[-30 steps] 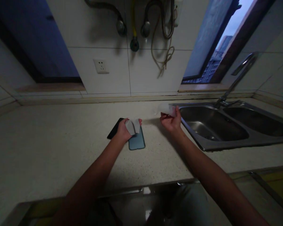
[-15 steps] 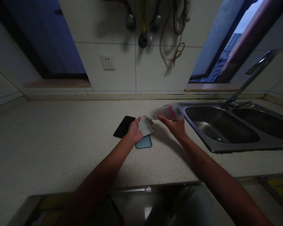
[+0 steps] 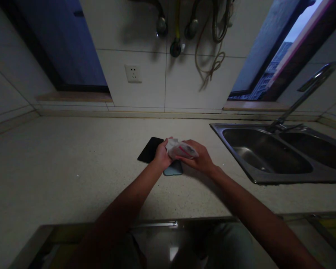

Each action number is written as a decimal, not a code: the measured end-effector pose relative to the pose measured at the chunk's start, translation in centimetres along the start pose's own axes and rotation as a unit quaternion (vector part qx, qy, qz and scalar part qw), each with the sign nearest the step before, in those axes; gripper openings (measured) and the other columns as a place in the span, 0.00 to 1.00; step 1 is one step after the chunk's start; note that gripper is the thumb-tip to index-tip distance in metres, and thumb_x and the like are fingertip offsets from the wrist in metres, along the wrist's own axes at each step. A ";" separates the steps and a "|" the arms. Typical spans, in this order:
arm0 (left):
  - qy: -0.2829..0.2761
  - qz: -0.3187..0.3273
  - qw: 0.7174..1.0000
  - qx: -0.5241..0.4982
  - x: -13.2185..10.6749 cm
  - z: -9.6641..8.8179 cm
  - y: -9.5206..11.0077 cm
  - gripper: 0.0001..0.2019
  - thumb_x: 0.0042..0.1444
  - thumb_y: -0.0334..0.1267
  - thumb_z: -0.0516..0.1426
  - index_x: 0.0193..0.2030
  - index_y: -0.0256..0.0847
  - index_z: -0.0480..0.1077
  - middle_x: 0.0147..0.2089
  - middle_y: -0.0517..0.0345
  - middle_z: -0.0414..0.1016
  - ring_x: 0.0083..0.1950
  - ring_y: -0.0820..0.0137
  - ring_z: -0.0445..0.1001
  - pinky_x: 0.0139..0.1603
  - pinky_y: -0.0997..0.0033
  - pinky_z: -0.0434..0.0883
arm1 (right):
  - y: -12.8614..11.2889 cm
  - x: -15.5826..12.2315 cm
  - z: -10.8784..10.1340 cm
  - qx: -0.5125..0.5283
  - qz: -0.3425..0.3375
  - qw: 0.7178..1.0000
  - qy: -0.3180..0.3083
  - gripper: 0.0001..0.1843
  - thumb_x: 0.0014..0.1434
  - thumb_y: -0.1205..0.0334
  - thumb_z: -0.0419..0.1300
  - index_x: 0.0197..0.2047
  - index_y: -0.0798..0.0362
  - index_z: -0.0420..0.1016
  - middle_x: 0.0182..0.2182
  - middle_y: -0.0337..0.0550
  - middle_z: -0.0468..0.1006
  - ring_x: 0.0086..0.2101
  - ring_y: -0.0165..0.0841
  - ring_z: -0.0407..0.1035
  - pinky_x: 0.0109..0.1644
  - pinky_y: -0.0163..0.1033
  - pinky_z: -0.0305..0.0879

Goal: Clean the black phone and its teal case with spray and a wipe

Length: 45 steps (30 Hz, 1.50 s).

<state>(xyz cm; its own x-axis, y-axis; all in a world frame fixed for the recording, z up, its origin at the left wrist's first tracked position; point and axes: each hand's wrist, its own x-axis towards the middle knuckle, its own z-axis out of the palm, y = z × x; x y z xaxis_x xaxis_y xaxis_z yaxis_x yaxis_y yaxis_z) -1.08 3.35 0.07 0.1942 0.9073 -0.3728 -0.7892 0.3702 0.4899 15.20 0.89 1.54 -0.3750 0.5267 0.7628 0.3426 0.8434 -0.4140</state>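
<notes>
My left hand point(image 3: 162, 155) is closed around a folded white tissue or cloth point(image 3: 171, 142), whose fabric I cannot make out. My right hand point(image 3: 199, 155) grips a clear bottle-like container point(image 3: 183, 150) with a pink stripe. It is tilted, one end up against the white piece in my left hand, and its mouth is hidden. Beneath and left of my left hand lies a flat black phone point(image 3: 149, 150). A pale blue phone case point(image 3: 173, 169) lies just below both hands, partly covered by them.
The pale speckled countertop point(image 3: 100, 168) runs to the tiled wall. On the right a steel double sink point(image 3: 254, 177) is set into it, with a chrome faucet point(image 3: 302, 97) rising behind. A wall socket point(image 3: 133, 74) and hanging hoses point(image 3: 218, 33) are at the back.
My right hand has brought the container left and down, against the white piece in my left hand. The whole view has shifted slightly; the phone and case lie as before.
</notes>
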 end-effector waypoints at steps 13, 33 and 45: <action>-0.056 -0.081 0.994 0.046 -0.4 -0.1 -1.5 0.16 0.67 0.41 0.50 0.38 0.34 0.76 0.26 0.52 0.77 0.24 0.68 0.74 0.32 0.67 0.74 | 0.8 -0.1 0.0 -0.054 -0.013 0.998 0.031 0.15 0.57 0.50 0.68 0.45 0.47 0.77 0.37 0.46 0.80 0.39 0.41 0.72 0.44 0.48 0.68; -0.085 -0.044 0.994 0.055 0.2 -0.5 -0.6 0.22 0.68 0.49 0.47 0.42 0.34 0.75 0.29 0.51 0.78 0.28 0.64 0.76 0.40 0.62 0.75 | -1.5 0.0 -0.5 -0.036 -0.043 0.996 0.074 0.11 0.57 0.57 0.67 0.44 0.49 0.76 0.36 0.45 0.80 0.37 0.40 0.72 0.42 0.46 0.70; -0.045 -0.069 0.996 0.033 -0.4 0.3 -0.4 0.20 0.65 0.42 0.48 0.48 0.30 0.75 0.32 0.44 0.81 0.40 0.56 0.81 0.50 0.54 0.75 | 0.4 -0.6 0.2 0.073 0.149 0.982 0.096 0.17 0.48 0.52 0.75 0.40 0.49 0.82 0.36 0.42 0.83 0.37 0.39 0.77 0.47 0.44 0.74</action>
<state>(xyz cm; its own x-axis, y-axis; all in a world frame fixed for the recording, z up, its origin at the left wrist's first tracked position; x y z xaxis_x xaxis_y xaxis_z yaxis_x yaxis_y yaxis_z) -0.65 2.90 0.25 0.3521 0.8595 -0.3705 -0.7113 0.5030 0.4909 15.33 0.93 0.83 -0.1036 0.7343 0.6709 0.2800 0.6687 -0.6888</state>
